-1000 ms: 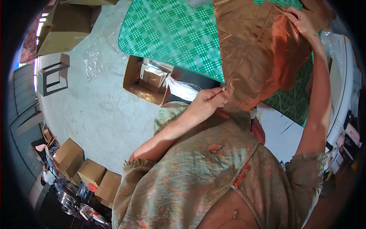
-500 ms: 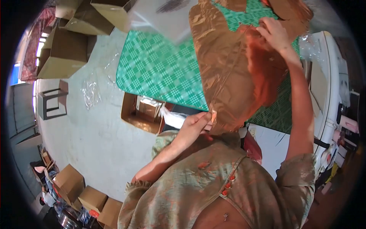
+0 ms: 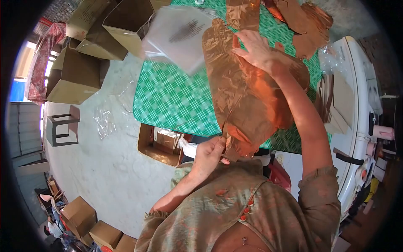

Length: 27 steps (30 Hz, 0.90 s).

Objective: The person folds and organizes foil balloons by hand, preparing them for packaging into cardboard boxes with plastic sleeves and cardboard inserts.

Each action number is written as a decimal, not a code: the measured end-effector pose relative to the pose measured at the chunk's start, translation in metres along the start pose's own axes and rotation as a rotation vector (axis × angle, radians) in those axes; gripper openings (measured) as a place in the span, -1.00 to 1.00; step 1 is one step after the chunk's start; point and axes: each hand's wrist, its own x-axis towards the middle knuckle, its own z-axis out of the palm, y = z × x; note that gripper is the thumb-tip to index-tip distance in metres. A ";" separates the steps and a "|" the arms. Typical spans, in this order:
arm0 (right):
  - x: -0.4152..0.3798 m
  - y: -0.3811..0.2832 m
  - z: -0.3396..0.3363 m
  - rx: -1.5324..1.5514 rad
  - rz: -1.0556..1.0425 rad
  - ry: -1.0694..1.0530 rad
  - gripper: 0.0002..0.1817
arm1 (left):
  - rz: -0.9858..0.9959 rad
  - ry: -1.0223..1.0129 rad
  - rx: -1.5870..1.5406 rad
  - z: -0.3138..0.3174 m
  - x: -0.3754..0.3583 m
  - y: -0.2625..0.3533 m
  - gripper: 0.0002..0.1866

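Left hand [image 3: 211, 154], at six o'clock, pinches the near corner of the copper sheet [image 3: 245, 98]; right hand [image 3: 256, 49], at twelve, presses flat on its far end over the green checked table [image 3: 172, 98]. Smoothing seems underway; next needs even tension.

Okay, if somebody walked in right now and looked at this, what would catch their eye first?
Most likely the big shiny copper-coloured foil sheet spread over the green checked tablecloth in the middle. The left hand pinches its near corner at the table edge, while the right hand presses flat on its far part. Open cardboard boxes stand on the concrete floor to the left.
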 end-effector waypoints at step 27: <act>-0.038 -0.011 -0.002 0.097 -0.171 0.263 -0.41 | 0.082 0.035 0.080 -0.006 0.034 0.025 -0.63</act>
